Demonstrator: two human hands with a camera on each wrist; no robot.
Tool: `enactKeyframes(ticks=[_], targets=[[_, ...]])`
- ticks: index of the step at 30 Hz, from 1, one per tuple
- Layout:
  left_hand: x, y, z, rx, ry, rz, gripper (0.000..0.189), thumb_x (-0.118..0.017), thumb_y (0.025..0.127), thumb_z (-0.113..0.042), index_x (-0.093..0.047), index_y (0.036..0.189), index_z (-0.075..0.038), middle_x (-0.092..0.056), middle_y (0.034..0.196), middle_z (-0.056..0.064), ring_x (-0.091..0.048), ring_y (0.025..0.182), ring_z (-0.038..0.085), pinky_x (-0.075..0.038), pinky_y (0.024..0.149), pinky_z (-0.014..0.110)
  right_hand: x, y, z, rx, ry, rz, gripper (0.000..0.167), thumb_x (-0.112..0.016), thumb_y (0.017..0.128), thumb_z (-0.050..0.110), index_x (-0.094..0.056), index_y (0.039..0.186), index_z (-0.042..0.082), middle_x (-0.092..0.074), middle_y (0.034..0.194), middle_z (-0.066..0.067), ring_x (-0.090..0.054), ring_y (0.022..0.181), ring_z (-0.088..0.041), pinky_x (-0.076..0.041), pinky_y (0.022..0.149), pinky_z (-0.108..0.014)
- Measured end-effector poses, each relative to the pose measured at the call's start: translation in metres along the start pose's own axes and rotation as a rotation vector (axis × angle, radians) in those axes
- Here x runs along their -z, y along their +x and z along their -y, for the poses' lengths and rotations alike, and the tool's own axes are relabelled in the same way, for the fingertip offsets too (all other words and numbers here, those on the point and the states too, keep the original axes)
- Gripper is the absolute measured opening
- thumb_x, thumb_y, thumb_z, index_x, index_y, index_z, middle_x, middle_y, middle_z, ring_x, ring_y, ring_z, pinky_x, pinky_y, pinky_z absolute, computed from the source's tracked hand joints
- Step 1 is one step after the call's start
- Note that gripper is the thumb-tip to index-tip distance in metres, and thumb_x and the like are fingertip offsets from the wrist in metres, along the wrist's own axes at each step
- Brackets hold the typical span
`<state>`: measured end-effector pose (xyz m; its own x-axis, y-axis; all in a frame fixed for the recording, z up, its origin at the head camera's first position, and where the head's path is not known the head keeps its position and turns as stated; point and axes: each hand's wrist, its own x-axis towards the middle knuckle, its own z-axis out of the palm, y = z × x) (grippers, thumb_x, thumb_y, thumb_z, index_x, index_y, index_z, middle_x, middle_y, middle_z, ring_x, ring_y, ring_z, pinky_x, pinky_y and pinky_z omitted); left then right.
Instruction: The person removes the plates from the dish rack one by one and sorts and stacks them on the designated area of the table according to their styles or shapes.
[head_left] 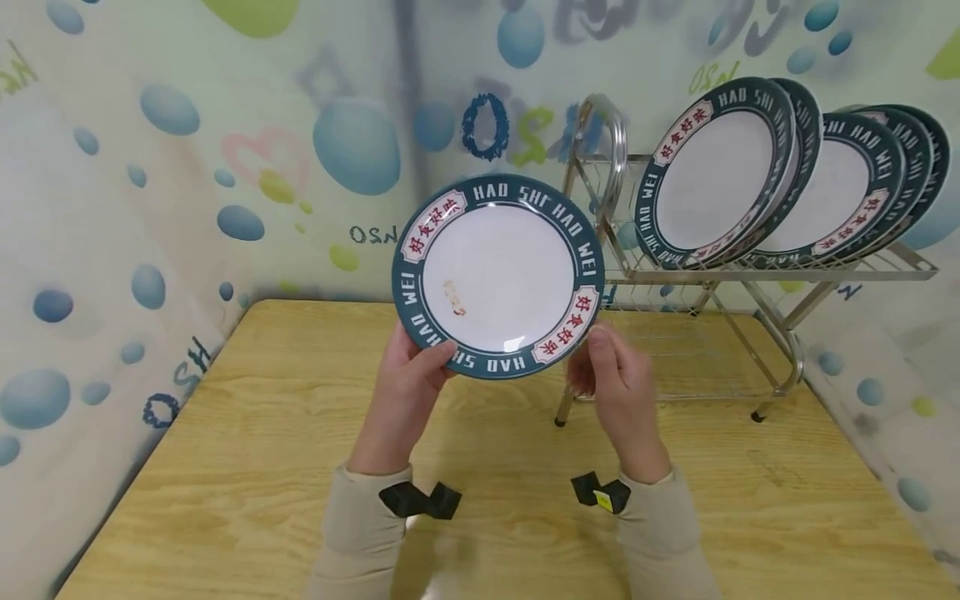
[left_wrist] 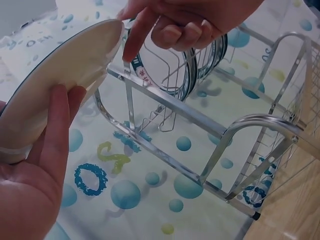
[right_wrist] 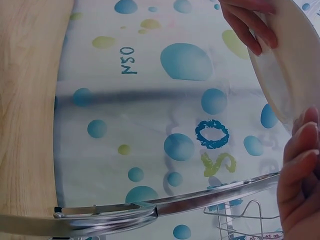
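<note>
Plate [head_left: 498, 275], round, white, green-rimmed, beside silver metal rack [head_left: 750, 275]: left grip [head_left: 400, 396] clamps it, probably for balance; right grip [head_left: 621, 392] unclear from here.

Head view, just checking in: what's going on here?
A person's left hand holds a green-rimmed plate above the wooden table, its white face showing a small orange-red mark. The right hand is at the plate's lower right edge; whether its fingers grip there is hard to tell. To the right, similar plates lean in the metal rack.
</note>
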<state>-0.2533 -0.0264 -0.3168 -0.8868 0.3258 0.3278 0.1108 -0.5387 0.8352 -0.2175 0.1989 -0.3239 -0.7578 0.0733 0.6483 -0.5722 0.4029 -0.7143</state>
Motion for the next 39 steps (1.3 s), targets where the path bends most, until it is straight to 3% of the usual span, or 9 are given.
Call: enactKeyframes(ticks=[7, 14, 23, 29, 39], targets=[[0.002, -0.001, -0.004, -0.026, -0.009, 0.002, 0.055, -0.044, 0.090, -0.001, -0.024, 0.138, -0.018, -0.041, 0.125, 0.019, -0.055, 0.094, 0.024, -0.048, 0.080, 0.035, 0.002, 0.001, 0.000, -0.008, 0.004, -0.003, 0.029, -0.037, 0.096, 0.014, -0.049, 0.071, 0.006, -0.051, 0.056, -0.001, -0.044, 0.044, -0.013, -0.039, 0.038, -0.025], [0.006, -0.001, -0.005, -0.032, -0.014, -0.008, 0.055, -0.043, 0.090, -0.001, -0.023, 0.139, -0.017, -0.041, 0.127, 0.019, -0.056, 0.096, 0.024, -0.048, 0.080, 0.036, 0.005, 0.004, 0.017, -0.057, -0.020, -0.019, 0.026, -0.038, 0.096, 0.010, -0.059, 0.102, -0.003, -0.052, 0.055, -0.007, -0.044, 0.043, -0.017, -0.039, 0.039, -0.024], [0.014, 0.000, -0.007, -0.055, -0.015, -0.039, 0.055, -0.042, 0.091, -0.001, -0.022, 0.139, -0.016, -0.040, 0.128, 0.018, -0.056, 0.096, 0.024, -0.049, 0.079, 0.034, 0.008, 0.006, 0.036, -0.089, -0.044, -0.025, 0.026, -0.038, 0.095, 0.009, -0.056, 0.108, -0.005, -0.052, 0.056, -0.011, -0.044, 0.044, -0.018, -0.040, 0.040, -0.024], [0.018, 0.000, -0.009, -0.042, 0.020, -0.061, 0.054, -0.041, 0.091, -0.002, -0.022, 0.139, -0.017, -0.039, 0.128, 0.018, -0.056, 0.094, 0.023, -0.049, 0.079, 0.033, 0.013, 0.006, 0.032, -0.119, -0.024, -0.057, 0.027, -0.038, 0.096, 0.011, -0.057, 0.112, 0.001, -0.052, 0.057, -0.011, -0.044, 0.044, -0.018, -0.040, 0.040, -0.025], [0.030, -0.002, -0.009, -0.002, 0.050, -0.156, 0.051, -0.036, 0.090, -0.007, -0.026, 0.138, -0.022, -0.045, 0.123, 0.014, -0.058, 0.084, 0.018, -0.050, 0.073, 0.027, 0.026, 0.002, 0.004, -0.184, 0.034, -0.126, 0.030, -0.038, 0.096, 0.017, -0.050, 0.124, 0.011, -0.053, 0.057, -0.011, -0.045, 0.043, -0.019, -0.039, 0.039, -0.027]])
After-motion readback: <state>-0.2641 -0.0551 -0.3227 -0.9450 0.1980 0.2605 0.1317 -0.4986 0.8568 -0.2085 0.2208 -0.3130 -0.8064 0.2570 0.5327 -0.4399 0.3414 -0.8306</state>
